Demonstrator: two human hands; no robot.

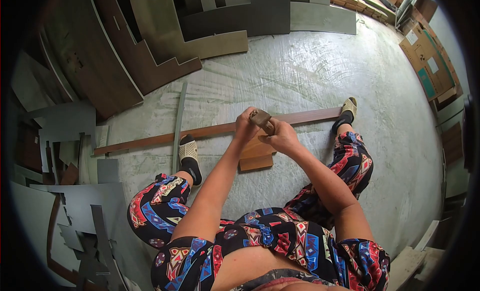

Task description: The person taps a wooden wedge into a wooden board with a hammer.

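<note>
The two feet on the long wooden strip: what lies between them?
In the head view, between the left foot and the right foot, both hands grip a small block-like tool over the strip, above a short wooden board.

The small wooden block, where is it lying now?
In the head view, the small wooden block lies on the concrete floor near the centre, under both hands, just on the person's side of the long strip.

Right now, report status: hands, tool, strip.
Left hand and right hand both gripping the tool. Tool over the strip. Block under the hands. Both feet against the strip.
</note>
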